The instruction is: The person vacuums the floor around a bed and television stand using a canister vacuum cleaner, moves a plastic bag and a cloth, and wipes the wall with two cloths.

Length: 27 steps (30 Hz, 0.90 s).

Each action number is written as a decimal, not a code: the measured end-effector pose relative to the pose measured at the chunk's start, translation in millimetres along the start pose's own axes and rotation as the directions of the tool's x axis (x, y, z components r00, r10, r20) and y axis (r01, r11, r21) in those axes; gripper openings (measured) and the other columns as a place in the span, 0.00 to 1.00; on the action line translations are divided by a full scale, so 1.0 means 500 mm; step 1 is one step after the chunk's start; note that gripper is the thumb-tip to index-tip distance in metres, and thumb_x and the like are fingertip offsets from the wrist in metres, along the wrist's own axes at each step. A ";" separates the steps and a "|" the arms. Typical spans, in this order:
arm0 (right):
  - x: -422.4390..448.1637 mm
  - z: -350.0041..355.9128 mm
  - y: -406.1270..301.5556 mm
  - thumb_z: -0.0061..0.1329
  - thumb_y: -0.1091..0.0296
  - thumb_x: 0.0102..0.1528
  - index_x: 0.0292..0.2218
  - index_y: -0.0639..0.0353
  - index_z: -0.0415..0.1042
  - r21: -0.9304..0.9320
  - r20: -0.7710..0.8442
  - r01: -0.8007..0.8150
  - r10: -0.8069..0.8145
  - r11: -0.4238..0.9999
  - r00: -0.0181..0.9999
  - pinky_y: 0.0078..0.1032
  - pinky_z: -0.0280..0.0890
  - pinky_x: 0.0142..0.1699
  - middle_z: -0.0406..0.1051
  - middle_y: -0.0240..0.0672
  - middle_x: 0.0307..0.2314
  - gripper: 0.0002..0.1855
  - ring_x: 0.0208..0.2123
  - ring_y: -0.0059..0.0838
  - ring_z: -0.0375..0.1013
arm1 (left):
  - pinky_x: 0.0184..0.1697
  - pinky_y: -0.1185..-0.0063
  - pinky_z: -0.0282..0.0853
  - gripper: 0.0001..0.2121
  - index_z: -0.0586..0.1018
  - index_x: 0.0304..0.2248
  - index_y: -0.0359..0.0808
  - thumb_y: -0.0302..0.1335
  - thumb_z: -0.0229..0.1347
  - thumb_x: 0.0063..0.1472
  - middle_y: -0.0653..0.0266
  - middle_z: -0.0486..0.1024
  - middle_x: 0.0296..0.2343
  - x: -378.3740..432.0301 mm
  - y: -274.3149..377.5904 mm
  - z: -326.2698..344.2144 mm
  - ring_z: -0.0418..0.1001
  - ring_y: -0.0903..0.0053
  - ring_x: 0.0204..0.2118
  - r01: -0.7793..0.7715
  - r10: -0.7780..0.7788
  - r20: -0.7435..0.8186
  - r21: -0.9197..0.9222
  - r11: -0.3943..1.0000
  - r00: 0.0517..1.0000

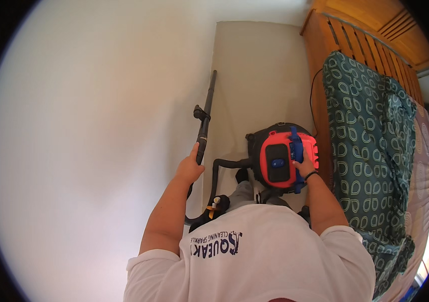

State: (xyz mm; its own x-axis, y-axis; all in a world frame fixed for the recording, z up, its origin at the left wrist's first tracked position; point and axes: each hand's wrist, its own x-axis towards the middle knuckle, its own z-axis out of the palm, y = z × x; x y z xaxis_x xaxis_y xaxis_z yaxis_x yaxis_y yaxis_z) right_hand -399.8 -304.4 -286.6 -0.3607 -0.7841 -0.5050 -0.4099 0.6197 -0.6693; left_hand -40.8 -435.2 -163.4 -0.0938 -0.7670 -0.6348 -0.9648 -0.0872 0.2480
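Observation:
My left hand [191,166] grips the black handle of a vacuum cleaner wand [207,100], which points away from me along the wall, with a small black attachment on its side. My right hand [305,164] is on the blue carrying handle [296,151] of a canister vacuum cleaner [271,156] with a red top and black body. A blue switch [277,163] sits in the black panel on its top. The black hose [222,163] runs from the canister's left side back towards my hip, where part of it is hidden by my arm and body.
A pale wall [97,113] rises close on the left. On the right stands a wooden slatted bed frame [322,41] with a green patterned cloth [354,151] over a pink mattress [420,166]. A black cord [311,90] hangs by its side. The beige floor [259,68] lies between.

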 end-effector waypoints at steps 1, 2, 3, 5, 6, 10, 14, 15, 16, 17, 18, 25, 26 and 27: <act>0.000 -0.001 0.005 0.48 0.71 0.43 0.54 0.56 0.37 -0.019 -0.006 -0.009 0.009 1.000 1.000 0.26 0.56 0.47 0.58 0.50 0.43 0.42 0.44 0.40 0.61 | 0.35 0.70 0.63 0.37 0.45 0.53 0.46 0.25 0.49 0.43 0.50 0.70 0.28 -0.016 -0.010 0.004 0.68 0.59 0.32 -0.019 0.019 0.017 0.008 1.000 1.000; -0.001 -0.001 0.011 0.48 0.71 0.43 0.54 0.55 0.37 -0.039 -0.012 -0.017 0.016 0.999 1.000 0.27 0.56 0.48 0.58 0.49 0.44 0.42 0.45 0.40 0.61 | 0.35 0.70 0.63 0.37 0.45 0.53 0.46 0.26 0.49 0.43 0.50 0.70 0.28 -0.038 -0.023 0.010 0.68 0.60 0.32 -0.037 0.036 0.034 0.015 0.999 0.999; 0.001 0.002 0.014 0.48 0.71 0.43 0.54 0.55 0.37 -0.032 -0.019 -0.013 0.013 0.999 1.000 0.27 0.56 0.48 0.58 0.49 0.44 0.42 0.45 0.40 0.61 | 0.35 0.70 0.63 0.37 0.45 0.53 0.46 0.26 0.50 0.43 0.50 0.69 0.27 -0.070 -0.041 0.015 0.68 0.60 0.31 -0.048 0.047 0.042 0.037 0.998 0.998; 0.000 0.009 0.026 0.48 0.71 0.43 0.54 0.54 0.37 0.022 -0.034 0.000 0.001 1.000 0.999 0.27 0.56 0.48 0.58 0.49 0.43 0.42 0.44 0.41 0.61 | 0.35 0.69 0.64 0.37 0.45 0.53 0.46 0.27 0.50 0.43 0.50 0.69 0.27 -0.143 -0.076 0.042 0.68 0.59 0.31 -0.040 0.033 0.073 0.098 0.994 0.997; 0.000 0.009 0.029 0.48 0.71 0.43 0.54 0.54 0.37 0.023 -0.036 -0.004 0.005 1.000 0.999 0.27 0.56 0.48 0.58 0.49 0.43 0.42 0.44 0.41 0.61 | 0.36 0.69 0.64 0.37 0.45 0.53 0.47 0.27 0.50 0.43 0.50 0.69 0.27 -0.174 -0.087 0.048 0.69 0.59 0.31 -0.018 0.005 0.092 0.140 0.990 0.996; 0.004 0.012 0.042 0.48 0.69 0.43 0.54 0.52 0.37 0.019 -0.019 -0.043 0.043 0.999 0.999 0.28 0.56 0.47 0.59 0.50 0.43 0.42 0.43 0.42 0.62 | 0.36 0.69 0.64 0.37 0.45 0.53 0.47 0.27 0.51 0.43 0.49 0.68 0.27 -0.200 -0.084 0.038 0.69 0.58 0.31 0.042 -0.060 0.123 0.144 0.989 0.991; 0.003 0.014 0.030 0.48 0.68 0.43 0.54 0.50 0.37 0.014 -0.019 -0.076 0.076 0.997 0.997 0.29 0.57 0.46 0.60 0.50 0.42 0.42 0.42 0.42 0.63 | 0.35 0.70 0.64 0.37 0.44 0.53 0.46 0.27 0.50 0.43 0.49 0.69 0.27 -0.060 -0.060 0.017 0.69 0.59 0.31 -0.061 0.059 0.024 0.089 0.994 0.998; 0.006 0.016 0.035 0.48 0.68 0.43 0.54 0.50 0.37 0.012 -0.023 -0.076 0.076 0.997 0.997 0.29 0.57 0.46 0.60 0.50 0.42 0.42 0.42 0.42 0.63 | 0.35 0.70 0.64 0.38 0.44 0.53 0.46 0.27 0.50 0.43 0.49 0.70 0.27 -0.021 -0.045 0.005 0.69 0.59 0.31 -0.068 0.068 0.003 0.085 0.994 0.998; 0.009 0.019 0.042 0.48 0.68 0.43 0.54 0.50 0.37 -0.003 -0.043 -0.062 0.062 0.998 0.997 0.29 0.57 0.46 0.60 0.50 0.42 0.42 0.42 0.42 0.63 | 0.34 0.70 0.64 0.38 0.44 0.53 0.45 0.27 0.50 0.43 0.49 0.70 0.27 0.017 -0.030 -0.008 0.69 0.59 0.31 -0.078 0.079 -0.015 0.080 0.994 0.997; 0.011 0.022 0.049 0.48 0.68 0.43 0.54 0.50 0.37 -0.018 -0.058 -0.048 0.047 0.999 0.997 0.29 0.57 0.46 0.60 0.50 0.42 0.42 0.42 0.42 0.63 | 0.34 0.69 0.64 0.38 0.43 0.53 0.45 0.27 0.50 0.42 0.49 0.70 0.27 0.049 -0.018 -0.021 0.69 0.59 0.31 -0.083 0.085 -0.021 0.072 0.994 0.996; 0.011 0.022 0.049 0.48 0.68 0.43 0.54 0.50 0.37 -0.023 -0.057 -0.049 0.048 0.999 0.997 0.29 0.57 0.46 0.60 0.50 0.42 0.42 0.42 0.42 0.63 | 0.34 0.69 0.64 0.38 0.43 0.53 0.45 0.26 0.50 0.42 0.49 0.70 0.27 0.074 -0.010 -0.032 0.69 0.59 0.31 -0.085 0.087 -0.029 0.063 0.994 0.996; 0.006 0.022 0.042 0.48 0.68 0.43 0.54 0.51 0.38 0.008 -0.068 -0.040 0.040 0.999 0.997 0.28 0.56 0.46 0.61 0.51 0.41 0.41 0.42 0.42 0.63 | 0.34 0.71 0.63 0.37 0.44 0.53 0.45 0.25 0.48 0.42 0.50 0.70 0.28 0.152 0.023 -0.060 0.69 0.60 0.31 -0.154 0.157 -0.020 0.106 0.982 0.987; 0.005 0.023 0.032 0.48 0.68 0.43 0.54 0.51 0.38 0.018 -0.039 -0.075 0.075 0.997 0.996 0.28 0.56 0.47 0.61 0.51 0.41 0.41 0.42 0.42 0.63 | 0.35 0.71 0.63 0.38 0.44 0.53 0.46 0.25 0.48 0.42 0.50 0.70 0.28 0.153 0.025 -0.062 0.69 0.60 0.32 -0.165 0.168 -0.029 0.100 0.981 0.985; 0.001 0.021 0.024 0.48 0.68 0.43 0.54 0.51 0.38 0.020 -0.041 -0.080 0.081 0.997 0.996 0.28 0.56 0.47 0.61 0.51 0.41 0.41 0.42 0.42 0.63 | 0.35 0.71 0.63 0.38 0.45 0.53 0.46 0.25 0.48 0.42 0.49 0.70 0.28 0.154 0.030 -0.058 0.69 0.60 0.32 -0.180 0.184 -0.029 0.092 0.979 0.983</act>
State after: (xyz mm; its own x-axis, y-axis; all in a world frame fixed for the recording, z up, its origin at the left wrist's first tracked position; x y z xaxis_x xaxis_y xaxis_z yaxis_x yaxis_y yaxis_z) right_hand -396.2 -297.9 -300.5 -0.4268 -0.7291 -0.5350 -0.3623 0.6800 -0.6375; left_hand -55.4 -513.9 -187.4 -0.2622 -0.7881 -0.5569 -0.9505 0.1111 0.2903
